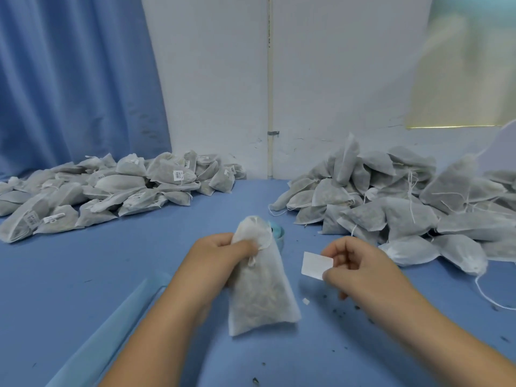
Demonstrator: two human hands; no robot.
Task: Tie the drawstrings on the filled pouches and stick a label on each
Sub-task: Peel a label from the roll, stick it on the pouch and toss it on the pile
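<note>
- Centrally, near the viewer, the left hand (pixel 223 255) has its fingers curled round the gathered neck of a white fabric pouch (pixel 259 291). A dark, loose filling shows faintly through the cloth, mostly in its lower half.
- The pouch's long axis runs near to far. Its tied neck points far and its flat, wider bottom edge points near. Whether that bottom edge rests on the blue table (pixel 83 275) cannot be told.
- The right hand (pixel 360 263), just right of the pouch and apart from it, pinches a small white label (pixel 317 265) by its right edge between thumb and fingertips. The label's blank face is towards the camera.
- At the far left lies a pile of filled pouches (pixel 111 188), several of them bearing printed labels.
- At the far right is a taller heap of filled pouches (pixel 405 205) with loose strings trailing. No labels show on these.
- A teal object (pixel 277 233) sits just behind the held pouch, mostly hidden, and what it is cannot be made out.
- Dark crumbs (pixel 335 310) and a tiny white scrap (pixel 306 301) lie on the table near the right hand.
- A blue strip (pixel 111 331) at the near left is cut off by the frame's bottom edge.
</note>
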